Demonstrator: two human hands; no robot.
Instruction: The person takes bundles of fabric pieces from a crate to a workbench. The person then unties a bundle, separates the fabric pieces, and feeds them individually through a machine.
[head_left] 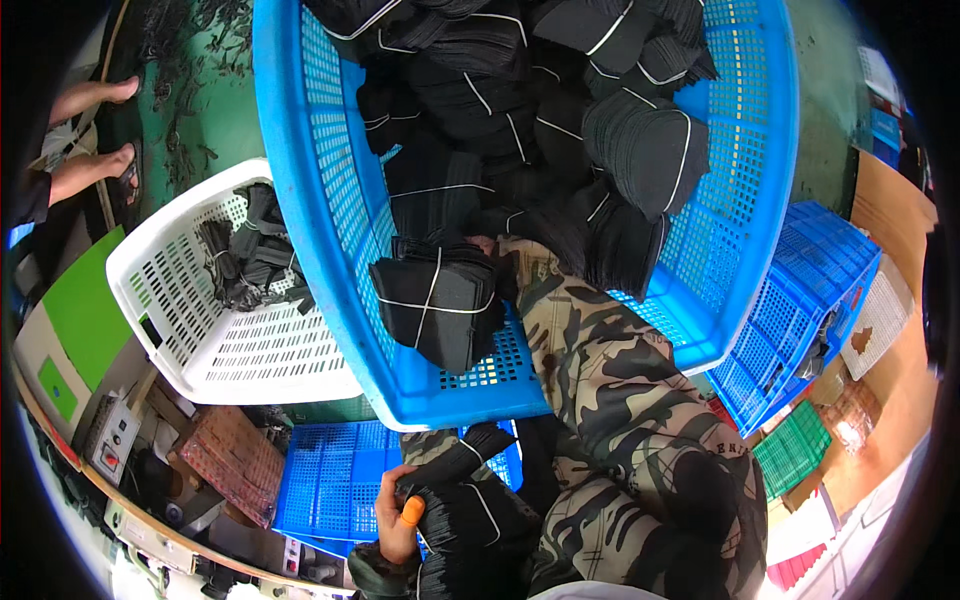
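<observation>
My left hand is closed round a bundle of black fabric pieces near my lap, with white string about it. An orange cap-like cover sits at that hand's thumb. My right arm, in a camouflage sleeve, reaches into a large blue basket. Only a sliver of my right hand shows beside a string-tied bundle of black pieces; its fingers are hidden, so I cannot make out its grip. Several more tied black bundles are piled in the basket.
A white basket with some black pieces stands on the left. Blue crates and a green crate are on the right. Another blue crate lies below. At the far left are a person's bare legs, near black scraps on the green floor.
</observation>
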